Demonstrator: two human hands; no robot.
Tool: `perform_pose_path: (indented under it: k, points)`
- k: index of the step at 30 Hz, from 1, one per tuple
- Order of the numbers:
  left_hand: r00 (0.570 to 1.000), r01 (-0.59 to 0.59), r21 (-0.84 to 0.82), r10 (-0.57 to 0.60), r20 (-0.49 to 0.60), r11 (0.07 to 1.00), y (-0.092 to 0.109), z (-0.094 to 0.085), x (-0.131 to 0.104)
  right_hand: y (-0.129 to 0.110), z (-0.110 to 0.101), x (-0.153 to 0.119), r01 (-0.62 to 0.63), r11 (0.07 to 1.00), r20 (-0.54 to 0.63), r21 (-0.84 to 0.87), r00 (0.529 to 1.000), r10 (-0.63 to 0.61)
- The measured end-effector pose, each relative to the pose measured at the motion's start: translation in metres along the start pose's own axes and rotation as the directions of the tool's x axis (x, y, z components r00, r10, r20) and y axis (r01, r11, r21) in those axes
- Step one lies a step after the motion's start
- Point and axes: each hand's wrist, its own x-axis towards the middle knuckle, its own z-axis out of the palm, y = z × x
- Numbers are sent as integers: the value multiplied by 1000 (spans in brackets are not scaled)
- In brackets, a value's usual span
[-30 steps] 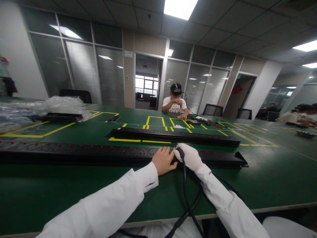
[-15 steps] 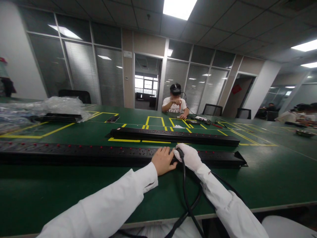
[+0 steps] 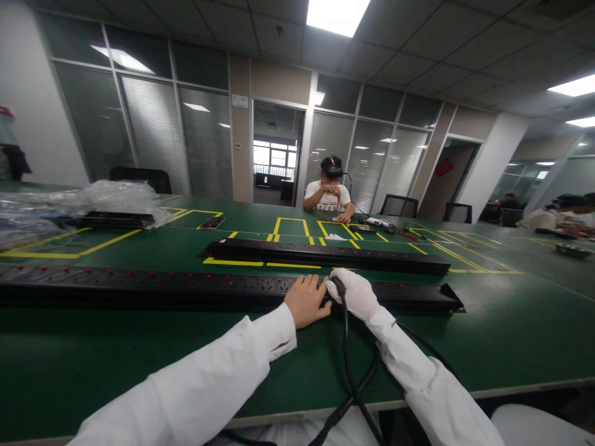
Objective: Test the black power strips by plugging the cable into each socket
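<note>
A long black power strip (image 3: 186,289) with a row of red switches lies across the near part of the green table. My bare left hand (image 3: 305,301) grips it right of the middle, fingers over the top and thumb at the front edge. Close beside it, my right hand (image 3: 356,292) in a white glove is closed around a black plug (image 3: 339,286) at the strip's upper face. Whether the plug's pins sit in a socket is hidden. From the plug a thick black cable (image 3: 346,347) runs down over the table's near edge.
A second black power strip (image 3: 325,254) lies behind the first. Clear plastic wrapping (image 3: 116,198) is piled at the left, near a phone (image 3: 212,222). Yellow tape marks the green table (image 3: 525,328). A person (image 3: 329,195) sits across, beside a white power strip (image 3: 377,222) and cables.
Both hands stay in place on the power strip and the plug. Across the table, the person's head has shifted slightly to the right.
</note>
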Motion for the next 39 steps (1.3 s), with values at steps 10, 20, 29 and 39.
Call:
perform_pose_path:
  k: [10,20,29,39]
  points:
    - [1000,10,-9,-10,7,1000,0,0,0,0,0,0,5,1000,12,1,1000,-5]
    - [1000,15,-11,-15,14,1000,1,0,0,1,1,0,2,1000,-16,13,1000,-2]
    - [999,18,-28,-18,29,999,2,-3,1,2,0,0,3,1000,-11,19,1000,-3]
    - [999,15,-17,-14,28,1000,2,-3,1,1,-1,0,2,1000,1,21,1000,-2]
